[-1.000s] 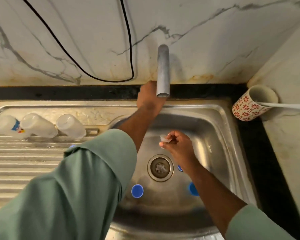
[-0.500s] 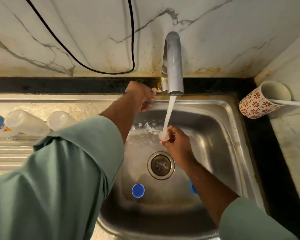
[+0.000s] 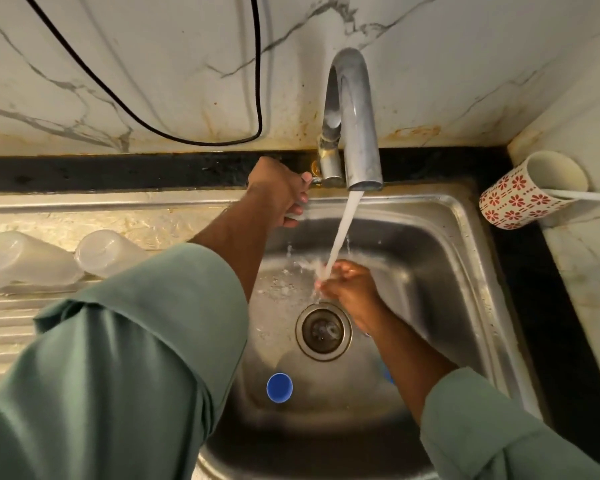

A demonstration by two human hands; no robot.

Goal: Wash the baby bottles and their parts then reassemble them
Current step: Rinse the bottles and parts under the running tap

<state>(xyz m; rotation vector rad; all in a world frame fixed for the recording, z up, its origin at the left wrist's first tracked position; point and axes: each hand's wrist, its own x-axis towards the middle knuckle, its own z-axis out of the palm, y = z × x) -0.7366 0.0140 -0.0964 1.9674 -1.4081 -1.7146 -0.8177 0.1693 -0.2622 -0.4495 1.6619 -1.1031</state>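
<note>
Water runs from the steel tap (image 3: 354,116) into the sink (image 3: 447,271). My right hand (image 3: 352,287) holds a small clear bottle part (image 3: 321,273) in the stream, just above the drain (image 3: 323,330); splashing water hides most of the part. My left hand (image 3: 278,192) reaches to the base of the tap, its fingers curled at the small tap handle (image 3: 314,169). A blue cap (image 3: 279,388) lies on the sink floor. A second blue piece (image 3: 388,375) peeks out from under my right forearm. Two clear bottles (image 3: 25,261) (image 3: 108,252) lie on the drainboard (image 3: 7,323) at the left.
A red-patterned mug (image 3: 523,192) lies tipped in the right corner of the black counter with a white stick in it. A black cable (image 3: 257,81) hangs down the marble wall behind the sink. My green sleeves cover the lower left and lower right.
The water came on after my left hand reached the tap handle. My right hand lifted the clear part into the stream and keeps it there. The view shifted left and closer.
</note>
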